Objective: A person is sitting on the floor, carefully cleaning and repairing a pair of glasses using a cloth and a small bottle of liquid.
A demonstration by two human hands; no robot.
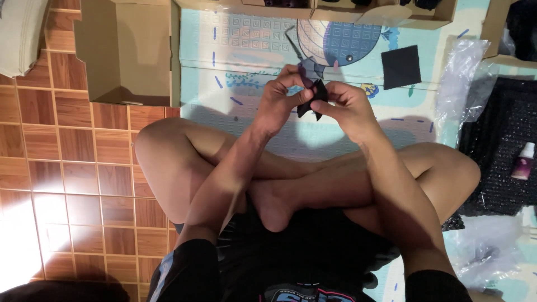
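I sit cross-legged on a pale blue patterned play mat (pixel 246 39). My left hand (pixel 279 100) and my right hand (pixel 344 106) meet above my knees, and both pinch a small black fabric piece (pixel 314 99) between their fingertips. Something small and purple (pixel 302 72) shows at the fingertips of my left hand; what it is cannot be made out. A thin dark metal tool (pixel 292 40) lies on the mat just beyond my hands. A black fabric square (pixel 401 66) rests on the mat to the right of my hands.
An open cardboard box (pixel 128 53) stands on the wooden tile floor at the left. Shallow cardboard trays (pixel 335 11) line the far edge. At right lie clear plastic bags (pixel 461 78), a black sparkly fabric sheet (pixel 503 140) and a small purple-and-white bottle (pixel 524 162).
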